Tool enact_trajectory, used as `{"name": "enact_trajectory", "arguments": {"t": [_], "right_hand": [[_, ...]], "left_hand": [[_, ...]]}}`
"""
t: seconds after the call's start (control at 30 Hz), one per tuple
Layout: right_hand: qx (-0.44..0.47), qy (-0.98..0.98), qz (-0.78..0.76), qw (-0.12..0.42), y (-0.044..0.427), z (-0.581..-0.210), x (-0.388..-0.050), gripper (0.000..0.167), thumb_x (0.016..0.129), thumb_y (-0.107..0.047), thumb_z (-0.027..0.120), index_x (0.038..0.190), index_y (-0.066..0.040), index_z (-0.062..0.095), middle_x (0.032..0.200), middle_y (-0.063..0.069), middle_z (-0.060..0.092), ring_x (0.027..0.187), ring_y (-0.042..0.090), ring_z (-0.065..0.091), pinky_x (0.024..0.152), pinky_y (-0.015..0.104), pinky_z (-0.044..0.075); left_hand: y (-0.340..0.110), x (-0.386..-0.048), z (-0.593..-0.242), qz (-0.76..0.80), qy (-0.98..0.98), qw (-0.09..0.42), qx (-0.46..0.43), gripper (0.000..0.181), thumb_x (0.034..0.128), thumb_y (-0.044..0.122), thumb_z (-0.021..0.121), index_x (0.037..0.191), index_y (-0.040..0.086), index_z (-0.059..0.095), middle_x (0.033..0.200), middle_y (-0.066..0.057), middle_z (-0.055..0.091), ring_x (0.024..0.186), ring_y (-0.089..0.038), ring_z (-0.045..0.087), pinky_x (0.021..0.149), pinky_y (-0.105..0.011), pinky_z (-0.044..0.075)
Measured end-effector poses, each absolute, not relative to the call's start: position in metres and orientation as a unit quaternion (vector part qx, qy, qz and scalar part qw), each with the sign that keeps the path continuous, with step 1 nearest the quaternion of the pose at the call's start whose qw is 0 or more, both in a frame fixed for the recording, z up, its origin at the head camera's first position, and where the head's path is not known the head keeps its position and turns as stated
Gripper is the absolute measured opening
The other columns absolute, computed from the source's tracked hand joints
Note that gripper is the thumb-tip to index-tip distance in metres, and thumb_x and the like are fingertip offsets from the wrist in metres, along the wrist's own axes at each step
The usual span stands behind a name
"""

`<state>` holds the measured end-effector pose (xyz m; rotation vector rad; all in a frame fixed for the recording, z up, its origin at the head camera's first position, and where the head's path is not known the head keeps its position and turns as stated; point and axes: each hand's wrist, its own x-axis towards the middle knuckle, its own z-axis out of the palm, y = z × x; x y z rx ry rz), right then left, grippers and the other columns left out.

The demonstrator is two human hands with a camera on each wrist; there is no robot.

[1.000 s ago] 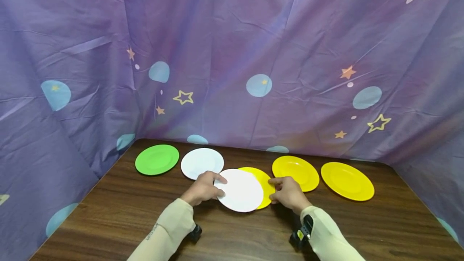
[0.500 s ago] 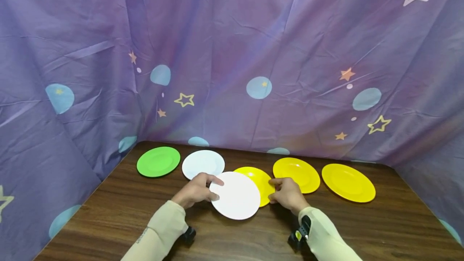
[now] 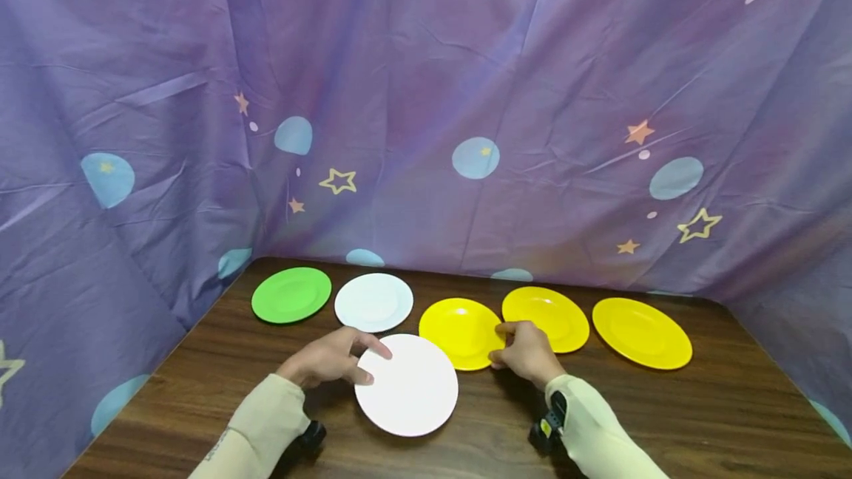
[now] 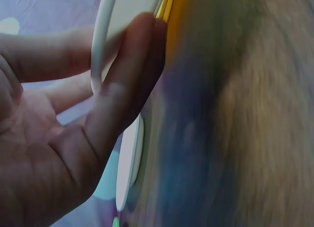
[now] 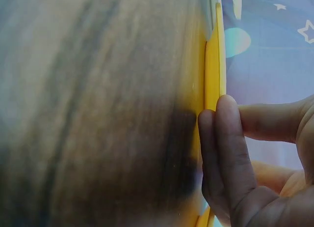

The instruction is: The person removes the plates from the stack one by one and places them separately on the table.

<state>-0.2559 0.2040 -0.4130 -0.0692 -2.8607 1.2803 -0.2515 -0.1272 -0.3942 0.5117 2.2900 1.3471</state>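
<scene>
My left hand (image 3: 333, 359) pinches the left rim of a white plate (image 3: 409, 389), fingers on one face and thumb on the other. In the left wrist view the white plate (image 4: 128, 20) is raised off the table, its edge between the fingers. My right hand (image 3: 527, 352) holds the right rim of a yellow plate (image 3: 459, 335) between thumb and fingers. The right wrist view has that yellow plate (image 5: 214, 74) edge-on, close to the wood. The white plate stands nearer to me than the yellow one, and their rims nearly meet in the head view.
Along the back of the wooden table (image 3: 479, 449) lie a green plate (image 3: 291, 295), another white plate (image 3: 374, 302) and two more yellow plates, one in the middle right (image 3: 549, 316) and one at far right (image 3: 642, 333). A purple patterned curtain (image 3: 413, 94) hangs behind.
My left hand has drawn the white plate leftward and toward me, off the yellow plate it overlapped. The yellow plate in my right hand has shifted slightly left and is now fully uncovered.
</scene>
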Motion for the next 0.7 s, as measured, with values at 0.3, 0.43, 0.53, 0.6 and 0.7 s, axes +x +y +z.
{"name": "enact_trajectory", "arguments": {"t": [0.3, 0.43, 0.53, 0.6, 0.7], "right_hand": [[-0.016, -0.921, 0.388, -0.009, 0.208, -0.410, -0.252, 0.067, 0.074, -0.004, 0.083, 0.135, 0.006, 0.057, 0.080, 0.008, 0.063, 0.064, 0.012, 0.063, 0.062, 0.024, 0.048], [-0.012, -0.926, 0.378, -0.012, 0.207, -0.408, -0.248, 0.073, 0.073, -0.008, 0.083, 0.138, 0.007, 0.053, 0.070, 0.003, 0.070, 0.062, 0.013, 0.065, 0.068, 0.025, 0.049], [-0.017, -0.921, 0.389, -0.021, 0.206, -0.407, -0.245, 0.075, 0.075, -0.008, 0.083, 0.142, 0.007, 0.050, 0.069, 0.003, 0.072, 0.061, 0.014, 0.069, 0.068, 0.025, 0.053], [-0.022, -0.915, 0.401, -0.029, 0.206, -0.406, -0.243, 0.077, 0.077, -0.007, 0.082, 0.144, 0.007, 0.047, 0.070, 0.003, 0.073, 0.062, 0.015, 0.071, 0.066, 0.025, 0.055], [-0.025, -0.908, 0.417, -0.036, 0.207, -0.405, -0.242, 0.079, 0.079, -0.006, 0.081, 0.147, 0.006, 0.043, 0.072, 0.005, 0.074, 0.064, 0.016, 0.072, 0.064, 0.026, 0.058]], "left_hand": [[-0.157, -0.249, -0.393, 0.449, 0.833, 0.237, 0.217, 0.041, 0.0771, -0.009, 0.073, 0.115, 0.004, 0.072, 0.138, -0.025, 0.058, 0.091, -0.021, 0.048, 0.067, -0.024, 0.045], [-0.169, -0.245, -0.395, 0.438, 0.845, 0.233, 0.199, 0.041, 0.0768, -0.009, 0.073, 0.114, 0.006, 0.073, 0.141, -0.024, 0.055, 0.115, -0.031, 0.053, 0.085, -0.034, 0.053], [-0.176, -0.243, -0.398, 0.435, 0.851, 0.228, 0.187, 0.042, 0.0753, -0.010, 0.070, 0.113, 0.007, 0.073, 0.142, -0.025, 0.055, 0.132, -0.040, 0.047, 0.101, -0.049, 0.050], [-0.180, -0.242, -0.399, 0.435, 0.853, 0.225, 0.183, 0.044, 0.0730, -0.010, 0.069, 0.113, 0.007, 0.074, 0.141, -0.025, 0.056, 0.134, -0.042, 0.046, 0.106, -0.054, 0.046], [-0.185, -0.241, -0.401, 0.438, 0.852, 0.224, 0.179, 0.044, 0.0720, -0.011, 0.069, 0.113, 0.006, 0.073, 0.141, -0.025, 0.056, 0.133, -0.040, 0.047, 0.105, -0.050, 0.047]]}}
